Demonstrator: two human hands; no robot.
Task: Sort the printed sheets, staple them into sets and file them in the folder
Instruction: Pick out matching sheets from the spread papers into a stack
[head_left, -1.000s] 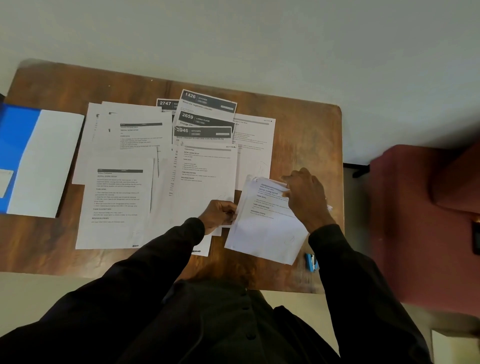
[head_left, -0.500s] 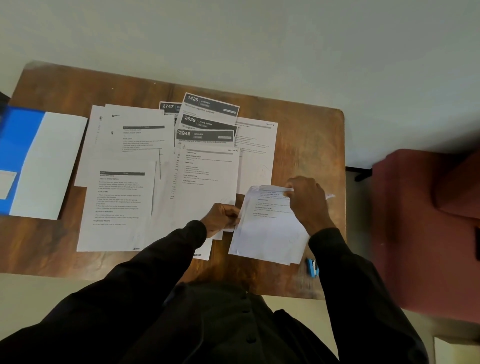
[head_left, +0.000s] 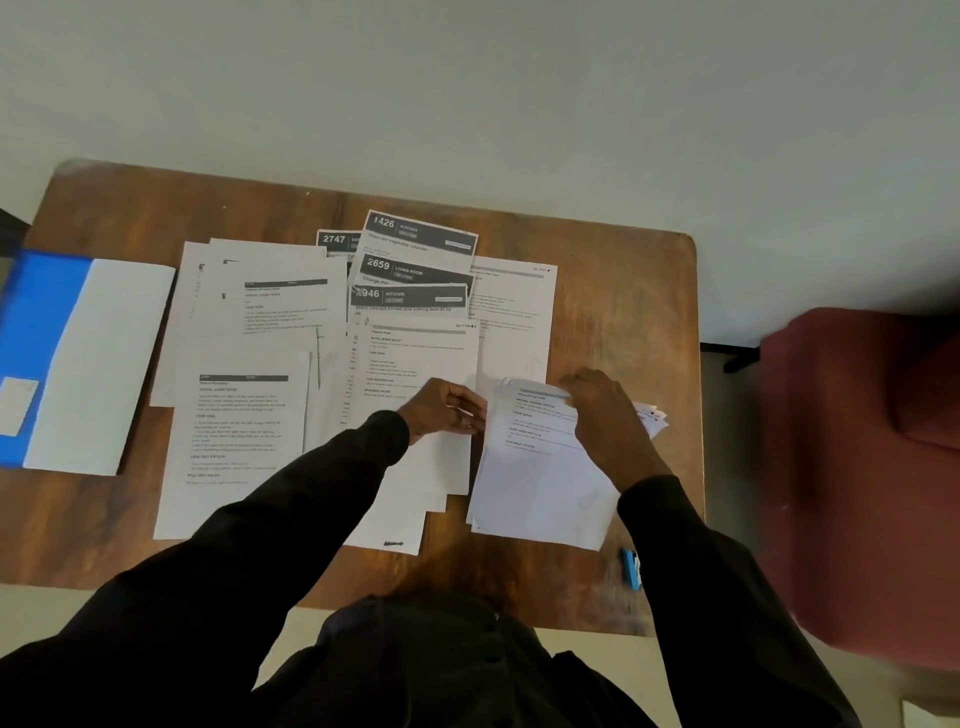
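This looks like a room in a home, not an office: a small brown wooden table stands against a plain pale wall, with a dark red upholstered seat near it on the right. Spread over the table are white printed sheets and an open blue plastic folder.

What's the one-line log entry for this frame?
phase: sorting | left hand: pinches stack edge | right hand: grips stack top | stack: on table | stapler: untouched | folder: table's left
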